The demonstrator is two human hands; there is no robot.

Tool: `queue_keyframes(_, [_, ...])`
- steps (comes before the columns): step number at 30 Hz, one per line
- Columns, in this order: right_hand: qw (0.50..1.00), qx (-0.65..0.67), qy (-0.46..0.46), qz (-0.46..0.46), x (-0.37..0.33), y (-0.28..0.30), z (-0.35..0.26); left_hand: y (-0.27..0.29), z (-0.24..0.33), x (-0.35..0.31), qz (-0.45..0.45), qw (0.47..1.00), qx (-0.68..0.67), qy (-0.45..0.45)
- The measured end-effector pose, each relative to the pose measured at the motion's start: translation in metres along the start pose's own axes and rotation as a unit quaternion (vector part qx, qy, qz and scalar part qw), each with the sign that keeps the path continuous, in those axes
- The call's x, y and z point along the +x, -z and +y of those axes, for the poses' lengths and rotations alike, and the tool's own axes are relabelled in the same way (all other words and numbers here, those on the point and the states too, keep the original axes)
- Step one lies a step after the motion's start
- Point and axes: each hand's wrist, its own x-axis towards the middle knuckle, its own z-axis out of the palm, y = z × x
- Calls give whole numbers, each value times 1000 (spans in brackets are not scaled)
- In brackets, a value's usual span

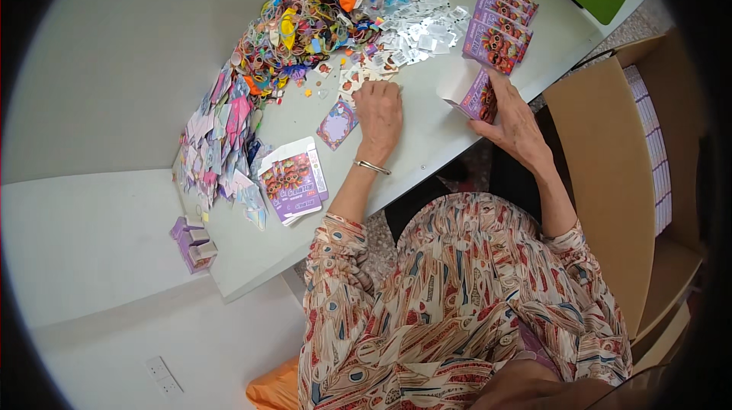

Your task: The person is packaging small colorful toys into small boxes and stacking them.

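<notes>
My right hand (518,124) grips a small purple printed carton (480,99) at the table's front edge; its white flap stands open to the left. My left hand (380,116), with a silver bangle at the wrist, rests on the table with fingers bent down at a pile of small white picture cards (352,78). Its fingertips are partly hidden, so what they pinch, if anything, cannot be made out. Beside that wrist lies a purple-framed card (337,125). Flat purple cartons (293,181) are stacked left of my left forearm.
A heap of colourful hair ties (297,29) and shiny pastel packets (217,132) covers the left side. Small clear-and-white sachets (427,25) lie beyond my hands. Filled-out cartons (499,25) stand at the back right. On the right is a cardboard box (602,151) with stacked packs inside.
</notes>
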Motion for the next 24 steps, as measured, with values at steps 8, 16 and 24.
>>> queue_keyframes(8, [997, -21, 49, 53, -6, -7, 13, 22, -9, 3, 61, 968, -200, 138])
queue_keyframes(16, [999, -43, 24, 9, -2, -5, 0, 9, -2, -9, 30, 986, -29, 159])
queue_keyframes(24, [998, -38, 46, 25, -5, -5, 0, -15, -4, 1, 28, 988, 74, 132])
